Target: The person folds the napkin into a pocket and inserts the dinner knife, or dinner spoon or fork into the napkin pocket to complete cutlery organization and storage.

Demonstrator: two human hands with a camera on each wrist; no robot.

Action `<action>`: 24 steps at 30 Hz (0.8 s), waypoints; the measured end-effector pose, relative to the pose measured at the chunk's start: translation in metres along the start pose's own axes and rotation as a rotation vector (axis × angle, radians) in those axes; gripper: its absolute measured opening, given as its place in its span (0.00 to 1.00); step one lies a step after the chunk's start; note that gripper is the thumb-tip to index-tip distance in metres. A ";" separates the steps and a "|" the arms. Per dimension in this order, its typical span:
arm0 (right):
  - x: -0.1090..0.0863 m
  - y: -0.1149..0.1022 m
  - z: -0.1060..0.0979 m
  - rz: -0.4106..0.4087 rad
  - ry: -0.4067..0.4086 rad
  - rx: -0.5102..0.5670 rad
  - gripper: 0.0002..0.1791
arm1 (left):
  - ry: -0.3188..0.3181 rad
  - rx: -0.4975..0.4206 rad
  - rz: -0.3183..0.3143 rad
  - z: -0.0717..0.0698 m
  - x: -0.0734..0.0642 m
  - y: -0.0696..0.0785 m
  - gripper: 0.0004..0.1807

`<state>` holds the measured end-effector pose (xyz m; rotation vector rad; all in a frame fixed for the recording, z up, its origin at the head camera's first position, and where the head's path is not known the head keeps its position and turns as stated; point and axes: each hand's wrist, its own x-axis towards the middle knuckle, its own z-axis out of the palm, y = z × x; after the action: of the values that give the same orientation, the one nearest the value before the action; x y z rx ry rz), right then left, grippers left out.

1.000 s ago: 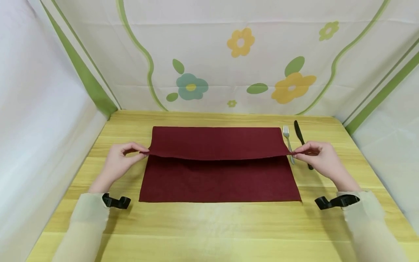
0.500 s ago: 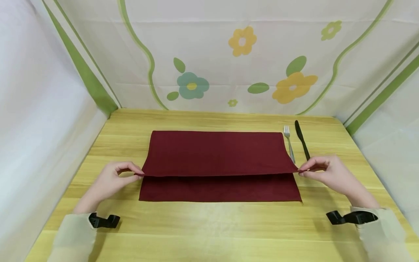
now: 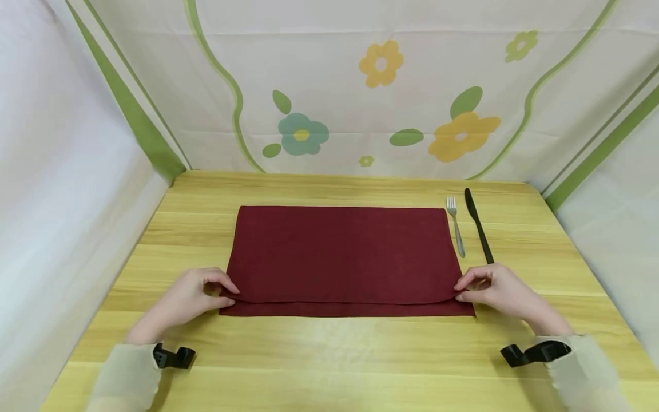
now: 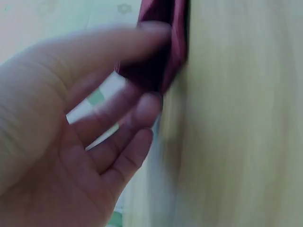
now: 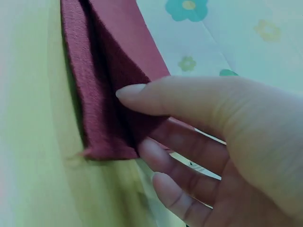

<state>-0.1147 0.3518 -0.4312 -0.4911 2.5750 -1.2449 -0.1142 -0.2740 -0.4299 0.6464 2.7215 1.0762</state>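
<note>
A dark red cloth napkin [image 3: 345, 254] lies folded over on the wooden table, its upper layer reaching almost to the front edge of the lower one. At the front left corner my left hand [image 3: 198, 294] pinches the upper layer between thumb and fingers. My right hand [image 3: 496, 292] pinches the same layer at the front right corner. Seen from the right wrist, the thumb lies on the upper layer of the napkin [image 5: 125, 61], which is lifted a little off the strip below. In the left wrist view the hand is blurred around the napkin's [image 4: 177, 42] corner.
To the right of the napkin lie a silver fork [image 3: 455, 226] and a black knife [image 3: 479, 226], the knife's lower end close to my right hand. A white curtain with printed flowers [image 3: 329, 80] stands behind the wooden table [image 3: 329, 360].
Both hands have drawn the napkin's upper layer toward me and down, from about the middle of the lower layer to near its front edge. The fork and knife stay put.
</note>
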 end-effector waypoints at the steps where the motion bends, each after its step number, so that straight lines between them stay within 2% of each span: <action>1: 0.001 0.000 0.001 0.002 0.009 -0.016 0.06 | -0.002 0.012 0.000 0.001 0.001 0.001 0.11; 9: 0.013 -0.001 0.008 0.043 0.105 -0.139 0.07 | 0.019 0.045 -0.028 0.000 0.013 0.003 0.13; 18: 0.038 0.005 0.008 0.045 0.224 -0.225 0.04 | 0.039 0.043 -0.073 -0.007 0.040 -0.009 0.09; 24: 0.054 0.008 0.007 0.024 0.309 -0.258 0.02 | 0.068 0.015 -0.072 -0.012 0.059 -0.021 0.10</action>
<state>-0.1629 0.3300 -0.4450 -0.3351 3.0138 -1.0557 -0.1775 -0.2690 -0.4341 0.5185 2.7889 1.0813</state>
